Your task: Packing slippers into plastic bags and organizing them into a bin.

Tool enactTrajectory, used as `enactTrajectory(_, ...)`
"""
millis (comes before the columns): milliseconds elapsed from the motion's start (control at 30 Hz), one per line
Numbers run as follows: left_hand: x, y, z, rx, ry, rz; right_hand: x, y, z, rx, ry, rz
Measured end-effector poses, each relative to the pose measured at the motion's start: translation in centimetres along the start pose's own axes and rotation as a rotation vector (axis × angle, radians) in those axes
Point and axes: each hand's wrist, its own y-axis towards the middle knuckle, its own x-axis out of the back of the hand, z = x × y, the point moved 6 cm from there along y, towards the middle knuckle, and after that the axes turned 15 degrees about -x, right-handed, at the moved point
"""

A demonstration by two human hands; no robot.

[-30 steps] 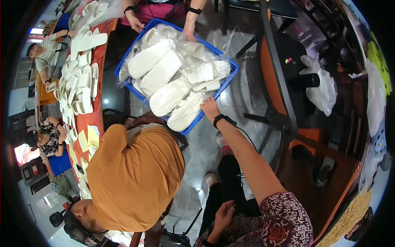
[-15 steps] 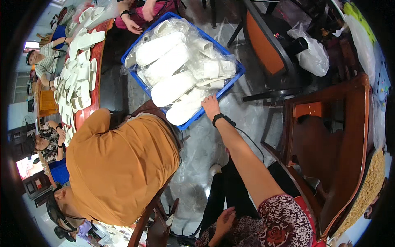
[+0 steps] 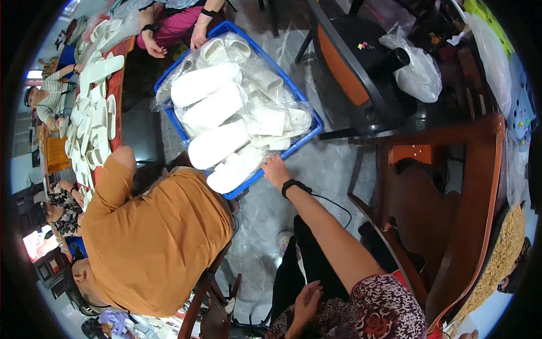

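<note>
Close beside crate: black chair

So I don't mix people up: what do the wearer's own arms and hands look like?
The right hand and left hand are ungloved. The right arm wears a black wristband, with a thin dark cable seemingly attached; its short sleeve is dark maroon with a pale floral pattern. The frame cuts off the left forearm.

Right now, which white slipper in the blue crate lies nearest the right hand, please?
In the blue crate, the white slipper lowest in the picture, along the rim beside the right hand; the others lie farther off.
</note>
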Motion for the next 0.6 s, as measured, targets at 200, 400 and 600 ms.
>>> enactTrajectory(200, 0.6, -2.8, 3.3, 0.097, 0.063, 0.070, -0.5, -3.2, 0.1, -0.085, -0.004, 0.026)
enactTrajectory(400, 2.8, -5.2, 6.0, 0.064, 0.149, 0.074, -1.3, -8.4, -0.8, -0.123, 0.035, 0.030)
enactTrajectory(600, 4.0, -7.3, 9.4, 0.025, 0.177, 0.064, -2.3, -11.9, -2.4, -0.186, -0.107, 0.146)
